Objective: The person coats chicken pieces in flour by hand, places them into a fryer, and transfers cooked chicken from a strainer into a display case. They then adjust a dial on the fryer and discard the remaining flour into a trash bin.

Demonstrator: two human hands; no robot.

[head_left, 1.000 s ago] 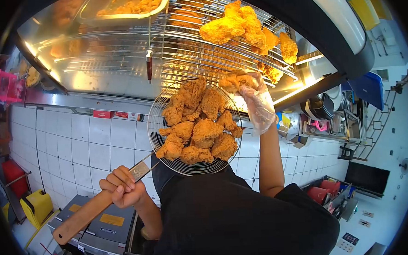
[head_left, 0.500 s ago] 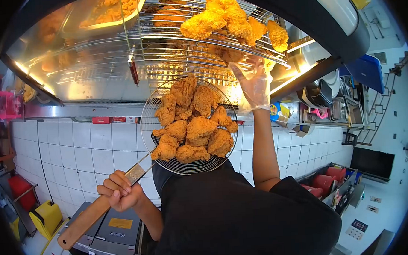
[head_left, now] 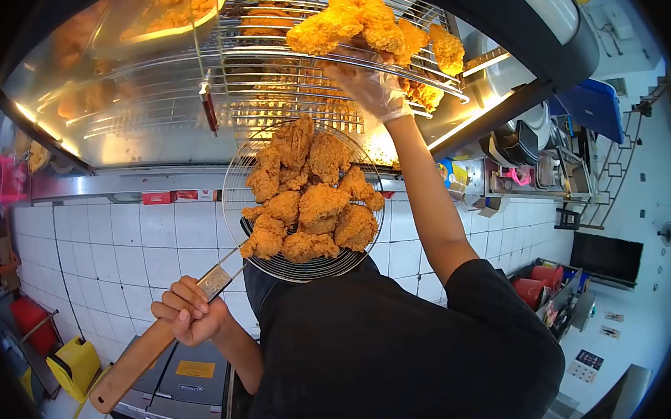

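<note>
My bare left hand [head_left: 191, 311] grips the wooden handle [head_left: 135, 364] of a round wire skimmer [head_left: 308, 270]. Several pieces of fried chicken [head_left: 322, 208] are heaped on its mesh, just in front of the warming cabinet. Wearing a clear plastic glove, my right hand [head_left: 371, 85] reaches into the cabinet below the upper wire rack [head_left: 267, 57]. Its fingers are mostly behind the rack wires, so whether they hold anything is hidden. More fried chicken [head_left: 375, 21] rests on that rack above the hand, and another piece [head_left: 424, 95] lies lower, close to the wrist.
A tray of fried pieces [head_left: 177, 13] shows behind the cabinet's glass at upper left. The cabinet's dark frame [head_left: 563, 61] curves along the right. Below my left hand stands a grey appliance [head_left: 189, 388]. A blue board [head_left: 592, 112] leans at right.
My right hand has moved left and deeper under the upper rack, and its fingers are now more hidden. The skimmer and my left hand have hardly moved; the whole view has shifted slightly.
</note>
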